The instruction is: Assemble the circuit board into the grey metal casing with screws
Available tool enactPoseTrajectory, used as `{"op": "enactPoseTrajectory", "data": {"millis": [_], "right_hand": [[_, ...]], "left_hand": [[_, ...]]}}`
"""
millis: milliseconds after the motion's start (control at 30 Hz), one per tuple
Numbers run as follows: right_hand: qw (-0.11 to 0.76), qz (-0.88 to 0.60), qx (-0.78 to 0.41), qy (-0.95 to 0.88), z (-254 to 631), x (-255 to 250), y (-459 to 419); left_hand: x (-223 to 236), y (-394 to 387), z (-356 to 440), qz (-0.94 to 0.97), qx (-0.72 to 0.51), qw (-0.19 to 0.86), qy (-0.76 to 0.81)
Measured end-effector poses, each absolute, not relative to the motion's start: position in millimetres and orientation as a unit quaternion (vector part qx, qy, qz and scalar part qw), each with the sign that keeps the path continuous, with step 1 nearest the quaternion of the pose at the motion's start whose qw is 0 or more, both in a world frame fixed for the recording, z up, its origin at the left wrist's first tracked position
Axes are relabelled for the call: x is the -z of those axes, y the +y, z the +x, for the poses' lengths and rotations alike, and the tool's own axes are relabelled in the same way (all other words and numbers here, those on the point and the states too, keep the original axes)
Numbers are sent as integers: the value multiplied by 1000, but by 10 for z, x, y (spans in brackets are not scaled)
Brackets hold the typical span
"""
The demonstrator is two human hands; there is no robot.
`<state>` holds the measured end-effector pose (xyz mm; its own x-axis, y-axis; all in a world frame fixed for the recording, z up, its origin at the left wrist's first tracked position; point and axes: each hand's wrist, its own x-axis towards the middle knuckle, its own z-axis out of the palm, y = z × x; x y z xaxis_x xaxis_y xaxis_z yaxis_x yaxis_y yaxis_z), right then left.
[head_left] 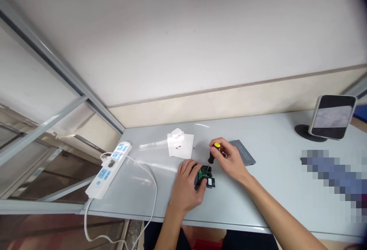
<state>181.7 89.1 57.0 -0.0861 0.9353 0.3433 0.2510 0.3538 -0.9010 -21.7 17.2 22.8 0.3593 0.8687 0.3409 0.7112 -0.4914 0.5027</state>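
Observation:
My left hand (187, 183) is closed around a small black device (205, 177) with a green circuit board showing on top, and holds it down on the pale table (258, 204). My right hand (231, 160) grips a screwdriver (213, 153) with a yellow cap and black shaft. The screwdriver stands almost upright, its tip down on the circuit board. Both hands work close together near the middle of the table.
A white sheet of paper (180, 145) with two tiny screws lies behind the hands. A grey booklet (243, 151) lies to the right. A white power strip (110, 168) with cable sits at the left edge. A phone on a stand (329, 118) is far right.

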Motion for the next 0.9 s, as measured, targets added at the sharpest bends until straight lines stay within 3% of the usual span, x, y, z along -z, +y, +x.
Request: {"op": "enactPoseTrajectory", "data": {"millis": [133,333,467,700,900], "right_hand": [[564,-521,-283,-575,1894,-513,1009],[467,-605,-179,-620,1863,-438,1036],[453,-628,-143,-617,1852,-377,1042],[452,-625,-169,-614,1877,-377,1052],[556,-567,-261,-550,1872,-445,1035]], "left_hand": [[-178,175,-232,785,-318,131,515],[-143,184,-279,742,-363,161,540],[-108,202,-298,710,-401,191,547],[-87,257,-325,642,-466,202,575],[-27,308,-386,577,-505,207,607]]}}
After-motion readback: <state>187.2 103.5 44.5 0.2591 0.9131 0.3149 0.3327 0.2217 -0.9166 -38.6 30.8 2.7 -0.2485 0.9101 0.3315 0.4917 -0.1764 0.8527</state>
